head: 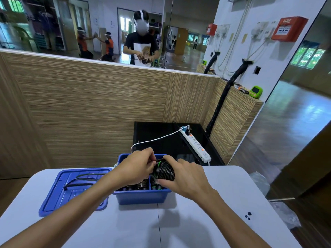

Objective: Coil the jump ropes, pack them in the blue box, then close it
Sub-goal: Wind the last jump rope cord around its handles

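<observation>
Pale grey table (pixel 197 221) under wood-grain wall panels (pixel 89 104) — both hands (pixel 136 169) curled round coiled rope (pixel 165 171).

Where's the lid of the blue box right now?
The lid lies flat on the white table, left of the blue box, under the left forearm.

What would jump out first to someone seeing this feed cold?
Both hands meet over the blue box at the table's far edge: the right hand grips a coiled black jump rope while the left hand pinches its end. The blue lid lies left of the box, a loose cord on it. Behind, a mirror reflects the person.
</observation>
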Available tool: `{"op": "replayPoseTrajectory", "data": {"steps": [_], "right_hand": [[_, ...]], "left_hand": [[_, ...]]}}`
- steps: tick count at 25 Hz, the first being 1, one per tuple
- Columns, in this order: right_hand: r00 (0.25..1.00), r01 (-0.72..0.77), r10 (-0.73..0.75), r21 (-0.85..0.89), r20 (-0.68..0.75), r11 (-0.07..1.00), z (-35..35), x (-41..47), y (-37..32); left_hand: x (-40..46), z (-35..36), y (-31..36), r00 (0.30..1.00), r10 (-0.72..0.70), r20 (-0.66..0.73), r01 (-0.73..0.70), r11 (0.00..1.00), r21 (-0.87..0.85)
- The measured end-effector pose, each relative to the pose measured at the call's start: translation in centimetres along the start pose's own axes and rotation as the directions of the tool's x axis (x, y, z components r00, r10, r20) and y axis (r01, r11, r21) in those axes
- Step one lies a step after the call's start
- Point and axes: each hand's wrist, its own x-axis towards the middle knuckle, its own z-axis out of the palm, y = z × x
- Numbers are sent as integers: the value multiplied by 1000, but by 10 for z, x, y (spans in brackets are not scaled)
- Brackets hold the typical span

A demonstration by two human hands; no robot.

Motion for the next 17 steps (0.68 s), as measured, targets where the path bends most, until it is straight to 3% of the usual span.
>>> {"op": "replayPoseTrajectory", "data": {"steps": [2,4,5,10,14,16,17], "right_hand": [[999,-17,17,-3,-28,1000,-1,3,-1],[996,-50,51,14,-69,999,-2,5,-2],[994,-64,66,26,-89,998,-2,7,-3],[988,-89,93,37,-126,995,-3,10,1],[990,-95,100,53,-103,994,2,11,0],[987,-118,125,72,-100,990,3,13,2],[985,-132,140,78,-105,988,4,13,4]], "left_hand": [[-4,4,8,1000,8,-23,-2,975,224],[-11,13,21,995,51,-85,-5,882,472],[-14,19,26,990,62,-125,9,866,499],[-19,29,23,974,-7,-226,86,937,339],[-23,38,19,966,35,-257,45,954,296],[-22,41,12,955,43,-293,1,989,147],[-22,42,8,949,20,-316,-24,1000,-7]]}}
